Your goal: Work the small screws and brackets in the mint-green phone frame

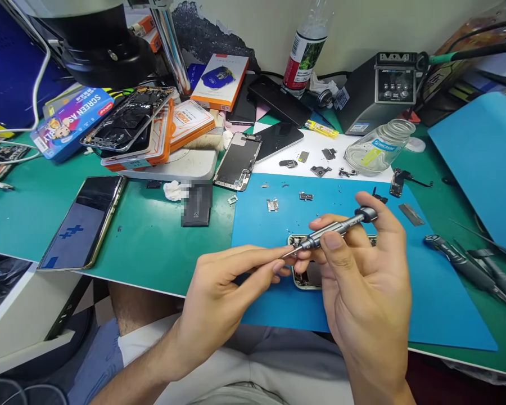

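Note:
My right hand (362,281) grips a grey precision screwdriver (337,226), tilted with its tip pointing left and down. The thumb and forefinger of my left hand (231,281) pinch at that tip; whether a screw sits between them is too small to tell. Both hands hover over an opened phone body (306,277) lying on a blue mat (438,298), and they hide most of it. Small metal parts (272,205) are scattered on the mat beyond the hands.
A phone with a dark screen (84,222) lies at left on the green mat (152,236). A black battery (197,203) and a bare display panel (238,161) lie mid-table. Boxes, a glass jar (377,147), a soldering station (379,90) and more screwdrivers (468,267) ring the area.

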### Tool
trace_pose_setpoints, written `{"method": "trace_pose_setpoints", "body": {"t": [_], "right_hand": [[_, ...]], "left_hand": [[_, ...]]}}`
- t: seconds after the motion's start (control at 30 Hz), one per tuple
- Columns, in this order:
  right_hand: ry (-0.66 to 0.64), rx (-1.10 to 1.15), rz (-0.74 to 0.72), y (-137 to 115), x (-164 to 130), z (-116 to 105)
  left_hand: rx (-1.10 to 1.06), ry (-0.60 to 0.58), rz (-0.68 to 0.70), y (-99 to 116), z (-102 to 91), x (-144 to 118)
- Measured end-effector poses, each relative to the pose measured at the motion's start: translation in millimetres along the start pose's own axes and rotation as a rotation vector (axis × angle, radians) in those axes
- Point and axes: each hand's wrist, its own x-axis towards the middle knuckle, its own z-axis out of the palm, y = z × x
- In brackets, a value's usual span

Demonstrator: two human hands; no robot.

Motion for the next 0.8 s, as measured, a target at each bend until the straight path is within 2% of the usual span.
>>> {"method": "trace_pose_setpoints", "body": {"t": [0.27,0.53,0.8], "right_hand": [[0.000,0.026,-0.009,-1.6,-5.0,2.0],[0.007,0.080,0.132,-5.2,-6.6,1.4],[-0.022,0.081,0.109,-3.5,-5.0,2.3]], "left_hand": [[0.005,0.003,-0.037,-0.3,0.0,-2.0],[0.036,0.055,0.013,-0.2,1.5,-0.4],[0.007,0.072,0.018,-0.2,3.5,-1.1]]}}
